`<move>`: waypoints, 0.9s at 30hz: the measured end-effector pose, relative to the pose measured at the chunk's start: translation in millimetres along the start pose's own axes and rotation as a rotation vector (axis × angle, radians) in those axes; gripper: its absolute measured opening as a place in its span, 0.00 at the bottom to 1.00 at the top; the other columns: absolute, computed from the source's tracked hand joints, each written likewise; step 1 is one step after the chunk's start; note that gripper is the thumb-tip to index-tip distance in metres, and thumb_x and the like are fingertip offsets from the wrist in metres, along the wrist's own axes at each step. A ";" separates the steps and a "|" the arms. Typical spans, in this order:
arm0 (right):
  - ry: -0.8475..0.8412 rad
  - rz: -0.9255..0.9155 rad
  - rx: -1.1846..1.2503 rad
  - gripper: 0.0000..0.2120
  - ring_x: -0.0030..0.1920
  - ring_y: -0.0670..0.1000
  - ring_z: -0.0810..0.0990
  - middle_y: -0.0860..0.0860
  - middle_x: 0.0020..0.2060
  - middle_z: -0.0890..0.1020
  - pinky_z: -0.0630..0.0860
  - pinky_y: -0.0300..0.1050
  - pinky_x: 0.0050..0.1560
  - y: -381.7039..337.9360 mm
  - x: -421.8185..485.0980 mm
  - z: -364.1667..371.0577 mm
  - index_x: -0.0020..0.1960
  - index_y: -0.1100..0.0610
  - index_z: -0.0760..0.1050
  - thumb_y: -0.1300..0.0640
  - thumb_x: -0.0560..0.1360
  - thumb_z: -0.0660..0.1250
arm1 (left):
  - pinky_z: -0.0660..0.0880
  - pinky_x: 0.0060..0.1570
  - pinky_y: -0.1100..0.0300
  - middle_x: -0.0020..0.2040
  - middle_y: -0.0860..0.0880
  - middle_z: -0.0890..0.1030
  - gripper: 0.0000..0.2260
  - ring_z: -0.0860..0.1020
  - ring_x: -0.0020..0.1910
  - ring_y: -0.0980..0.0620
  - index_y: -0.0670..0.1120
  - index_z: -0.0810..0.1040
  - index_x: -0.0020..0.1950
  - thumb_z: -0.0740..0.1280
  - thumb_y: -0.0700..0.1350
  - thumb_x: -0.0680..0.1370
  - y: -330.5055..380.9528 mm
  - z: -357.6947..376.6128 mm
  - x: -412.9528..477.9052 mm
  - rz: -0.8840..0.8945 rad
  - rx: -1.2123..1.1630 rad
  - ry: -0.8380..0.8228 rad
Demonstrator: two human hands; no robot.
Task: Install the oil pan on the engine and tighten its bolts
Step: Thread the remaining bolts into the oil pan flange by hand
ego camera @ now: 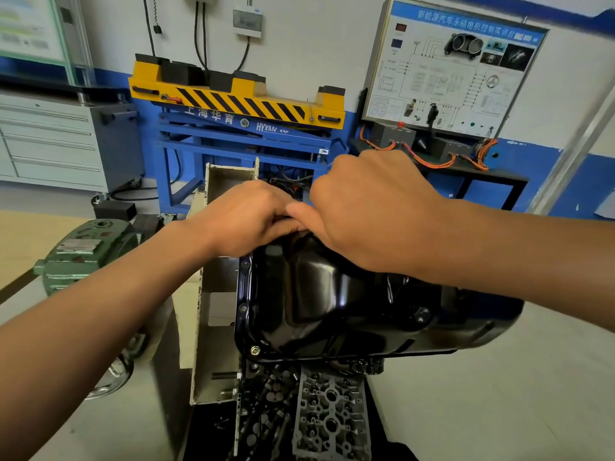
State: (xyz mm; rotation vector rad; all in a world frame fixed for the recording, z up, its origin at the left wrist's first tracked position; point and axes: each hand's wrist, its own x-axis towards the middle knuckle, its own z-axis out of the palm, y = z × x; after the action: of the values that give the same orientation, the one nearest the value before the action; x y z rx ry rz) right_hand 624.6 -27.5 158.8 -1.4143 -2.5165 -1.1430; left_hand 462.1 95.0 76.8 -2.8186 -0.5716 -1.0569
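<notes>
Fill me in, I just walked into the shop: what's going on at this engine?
A person is fitting the black oil pan onto the engine. The left hand and right hand meet at the pan's far edge, both curled; whatever they work on is hidden. One bolt sits in the near left flange corner, and two holes up that side look empty.

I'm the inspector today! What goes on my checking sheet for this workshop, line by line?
Surface: no bench seen; pale floor below the engine.
Job's things: black oil pan sits on the engine; one bolt at its near left corner.
Clutter: nothing seen.
Hands: left hand and right hand meet at the pan's far rim, both curled; what they hold is hidden.
Cables: orange cables by the training board; black cables on the wall.
Surroundings: blue lift table, grey drawer cabinet, green gearbox.
</notes>
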 end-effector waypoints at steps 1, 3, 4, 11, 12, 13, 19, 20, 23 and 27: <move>-0.024 -0.017 0.002 0.22 0.26 0.49 0.55 0.48 0.30 0.57 0.50 0.43 0.27 1.3 -0.9 -1.2 0.35 0.55 0.56 0.45 0.83 0.58 | 0.68 0.31 0.64 0.33 0.61 0.73 0.07 0.71 0.33 0.62 0.55 0.75 0.46 0.60 0.55 0.78 1.0 0.6 0.6 0.016 0.002 0.012; -0.080 -0.043 0.017 0.17 0.27 0.48 0.56 0.48 0.31 0.57 0.51 0.43 0.26 1.5 -2.2 -3.6 0.38 0.53 0.57 0.53 0.81 0.62 | 0.61 0.33 0.70 0.32 0.55 0.75 0.03 0.71 0.36 0.58 0.55 0.71 0.49 0.61 0.53 0.78 2.5 0.9 1.3 0.047 0.025 0.040; -0.103 -0.041 0.032 0.17 0.27 0.48 0.57 0.49 0.31 0.58 0.51 0.44 0.26 0.2 -2.4 -4.7 0.38 0.53 0.57 0.57 0.81 0.61 | 0.60 0.33 0.70 0.33 0.52 0.76 0.03 0.70 0.36 0.56 0.55 0.70 0.49 0.62 0.52 0.78 1.9 1.2 1.3 0.067 0.039 0.047; -0.057 0.042 0.032 0.23 0.28 0.49 0.53 0.49 0.31 0.57 0.51 0.45 0.26 2.2 6.0 -0.6 0.34 0.52 0.51 0.50 0.84 0.57 | 0.75 0.34 0.50 0.37 0.49 0.81 0.21 0.76 0.33 0.52 0.47 0.82 0.44 0.57 0.60 0.78 -1.6 2.8 1.9 -0.086 0.089 -0.040; -0.047 0.041 0.013 0.23 0.28 0.49 0.53 0.49 0.31 0.57 0.51 0.45 0.26 4.2 5.5 -0.9 0.33 0.52 0.51 0.49 0.84 0.57 | 0.75 0.35 0.50 0.38 0.49 0.82 0.23 0.77 0.33 0.52 0.45 0.82 0.44 0.57 0.60 0.78 -1.4 2.8 2.5 -0.102 0.086 -0.047; -0.041 0.030 -0.001 0.23 0.28 0.49 0.54 0.49 0.31 0.57 0.50 0.44 0.26 5.8 3.7 -1.5 0.34 0.52 0.52 0.48 0.83 0.58 | 0.75 0.35 0.50 0.37 0.51 0.82 0.20 0.77 0.33 0.55 0.48 0.82 0.44 0.58 0.60 0.79 -0.9 3.0 3.4 -0.101 0.067 -0.058; -0.132 -0.033 0.062 0.17 0.28 0.48 0.56 0.49 0.32 0.57 0.50 0.43 0.27 5.4 -4.2 -6.4 0.37 0.54 0.58 0.60 0.81 0.60 | 0.69 0.32 0.60 0.34 0.58 0.75 0.05 0.70 0.32 0.62 0.52 0.77 0.44 0.65 0.49 0.80 5.2 1.5 5.5 -0.039 0.004 -0.034; -0.111 -0.008 0.052 0.20 0.28 0.48 0.56 0.49 0.31 0.57 0.50 0.44 0.27 4.3 -2.8 -4.9 0.34 0.53 0.55 0.58 0.82 0.59 | 0.72 0.33 0.57 0.35 0.55 0.79 0.08 0.72 0.32 0.61 0.51 0.79 0.44 0.64 0.51 0.81 3.4 2.0 5.4 -0.063 0.009 -0.047; -0.035 0.040 -0.007 0.23 0.27 0.50 0.56 0.49 0.30 0.58 0.51 0.44 0.27 3.6 1.1 3.7 0.33 0.52 0.52 0.52 0.83 0.59 | 0.76 0.39 0.48 0.40 0.48 0.84 0.20 0.80 0.37 0.48 0.44 0.84 0.45 0.60 0.57 0.79 -0.4 2.4 5.5 -0.142 0.057 -0.088; -0.054 -0.021 0.039 0.17 0.27 0.48 0.57 0.48 0.31 0.58 0.52 0.44 0.25 4.9 -0.9 2.4 0.37 0.54 0.59 0.56 0.80 0.63 | 0.70 0.38 0.72 0.37 0.69 0.78 0.07 0.73 0.32 0.68 0.56 0.74 0.42 0.62 0.53 0.79 8.8 -0.4 6.7 -0.022 -0.025 -0.046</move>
State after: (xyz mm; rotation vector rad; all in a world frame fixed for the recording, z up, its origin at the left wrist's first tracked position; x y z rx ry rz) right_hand 629.5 -25.2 159.5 -1.4313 -2.5814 -1.0668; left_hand 469.8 88.9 81.9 -2.8716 -0.5985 -1.0123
